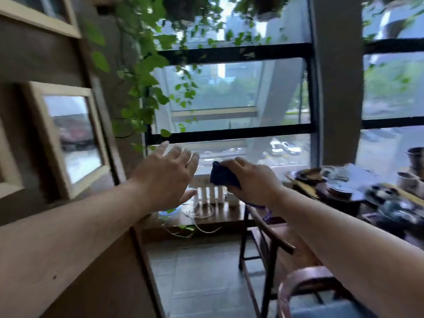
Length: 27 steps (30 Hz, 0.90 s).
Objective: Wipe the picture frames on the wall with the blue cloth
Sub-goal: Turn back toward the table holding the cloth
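Pale wooden picture frames hang on the brown wall at the left: one (68,136) at mid height with reflecting glass, another (41,17) above it, and part of a third (6,171) at the left edge. My left hand (165,173) is stretched forward in the air, fingers spread, holding nothing, to the right of the middle frame and not touching it. My right hand (250,177) is closed around a bunched dark blue cloth (222,175), held in front of the window, away from the wall.
A big black-framed window (231,131) faces me, with a trailing green vine (142,83) hanging at its left. A dark table (344,193) with dishes and pots stands at the right, wooden chairs (270,244) below it. A low sill (206,214) holds cables and small items.
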{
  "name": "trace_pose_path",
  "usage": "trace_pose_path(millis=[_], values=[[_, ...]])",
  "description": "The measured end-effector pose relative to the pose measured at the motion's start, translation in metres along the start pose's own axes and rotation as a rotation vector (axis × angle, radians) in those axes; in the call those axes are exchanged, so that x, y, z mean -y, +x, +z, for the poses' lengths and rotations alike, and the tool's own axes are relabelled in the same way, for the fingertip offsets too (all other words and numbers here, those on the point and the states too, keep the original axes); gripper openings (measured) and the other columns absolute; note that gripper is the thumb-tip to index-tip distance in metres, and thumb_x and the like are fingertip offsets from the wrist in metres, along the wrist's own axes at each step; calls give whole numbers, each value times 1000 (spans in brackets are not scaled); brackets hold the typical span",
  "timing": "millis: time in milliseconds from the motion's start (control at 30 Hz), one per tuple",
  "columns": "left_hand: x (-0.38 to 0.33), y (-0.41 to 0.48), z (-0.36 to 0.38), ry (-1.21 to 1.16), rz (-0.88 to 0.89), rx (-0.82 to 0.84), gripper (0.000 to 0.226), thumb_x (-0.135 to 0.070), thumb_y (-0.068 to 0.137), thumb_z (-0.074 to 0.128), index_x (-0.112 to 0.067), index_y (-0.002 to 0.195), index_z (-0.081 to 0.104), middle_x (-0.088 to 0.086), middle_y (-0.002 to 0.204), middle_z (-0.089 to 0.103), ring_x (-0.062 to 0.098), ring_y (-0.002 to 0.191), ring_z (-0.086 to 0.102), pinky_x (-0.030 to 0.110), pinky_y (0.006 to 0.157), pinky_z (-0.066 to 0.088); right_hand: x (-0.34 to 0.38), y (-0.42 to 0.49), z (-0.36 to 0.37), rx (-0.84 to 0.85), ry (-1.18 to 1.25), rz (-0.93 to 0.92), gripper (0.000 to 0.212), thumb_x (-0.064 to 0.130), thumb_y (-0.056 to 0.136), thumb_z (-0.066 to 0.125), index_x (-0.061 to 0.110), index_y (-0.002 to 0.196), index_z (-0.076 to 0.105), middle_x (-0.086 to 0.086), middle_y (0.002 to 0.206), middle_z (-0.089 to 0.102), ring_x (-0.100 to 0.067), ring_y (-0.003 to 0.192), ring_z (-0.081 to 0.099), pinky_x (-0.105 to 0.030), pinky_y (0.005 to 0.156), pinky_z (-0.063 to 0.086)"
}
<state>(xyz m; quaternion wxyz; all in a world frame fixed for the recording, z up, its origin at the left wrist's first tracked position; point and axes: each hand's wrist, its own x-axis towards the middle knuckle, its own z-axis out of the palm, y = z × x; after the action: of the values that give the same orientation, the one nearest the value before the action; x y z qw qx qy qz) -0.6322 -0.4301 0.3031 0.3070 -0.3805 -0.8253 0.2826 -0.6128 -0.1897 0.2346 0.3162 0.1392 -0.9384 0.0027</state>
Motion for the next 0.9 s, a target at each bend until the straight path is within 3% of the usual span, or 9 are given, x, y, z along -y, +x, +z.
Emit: trace_pose_path(millis=[200,367,500,700,900], values=[[-96,27,-33,-160,161,-117,80,-61,82,43,0,133,49,22,127,59,37,114,57,51,97,46,-47,-121,-42,86,-123,182,54,43,81,62,24,129,44,-5,116,62,-35,73,65,-31,52,42],[-171,47,-73,-300,275,-162,81,-61,82,37,-1,135,47,21,131,56,38,118,53,51,100,44,-68,-219,-85,82,-182,331,55,44,80,61,21,128,48,-7,119,62,-37,78,66,-43,58,54],[-269,56,-130,-397,400,-241,84,-63,82,29,-2,134,48,20,132,56,37,119,53,50,98,45,-79,-337,-137,144,-245,475,60,54,75,43,23,127,47,-5,114,62,-35,82,67,-44,60,55],[-401,47,-208,-537,600,-330,84,-65,80,37,-2,133,49,17,132,57,34,121,53,46,100,44,-70,-487,-201,165,-267,656,52,41,79,64,22,126,51,-3,113,64,-30,85,67,-38,63,53],[-524,32,-269,-602,797,-347,84,-64,81,34,-3,137,45,14,136,55,30,126,50,45,104,42,-61,-630,-248,189,-304,891,54,41,79,63,22,128,51,-3,114,63,-31,84,67,-42,62,55]])
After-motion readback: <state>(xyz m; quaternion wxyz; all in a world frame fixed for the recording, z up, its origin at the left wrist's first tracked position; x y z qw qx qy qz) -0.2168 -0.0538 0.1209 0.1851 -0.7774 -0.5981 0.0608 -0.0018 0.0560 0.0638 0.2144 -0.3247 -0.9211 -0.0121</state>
